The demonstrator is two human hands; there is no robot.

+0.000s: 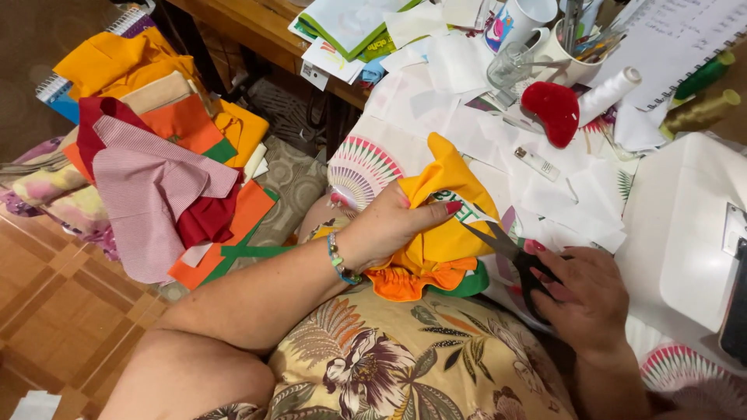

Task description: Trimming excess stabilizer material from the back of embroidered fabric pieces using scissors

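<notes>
Holding a bunched piece of yellow fabric (447, 204) in our left hand (387, 225), we pinch it between thumb and fingers so that its upper part stands up above the knuckles while orange and green layers (412, 281) hang crumpled below the palm. Our right hand (585, 299) is closed through the handles of a pair of dark scissors (506, 247), the fingers curled tight around the grips. The scissor blades run from the right hand up and to the left, their tip meeting the right edge of the yellow fabric just below our left fingertips; so the cloth lies to the left of the cutting hand, and the long axis of the blades slants toward it. The left hand is the one in contact with the cloth.

Beneath both hands lies a floral cushion (405, 358) on our lap. Farther out on the right, the surface (467, 117) is strewn with white paper pieces, a red heart-shaped pincushion (554, 110), a spool of white thread (611, 92) and a white sewing machine (685, 225). To the far left sits a heap of fabric pieces (156, 163) in orange, red and striped pink.
</notes>
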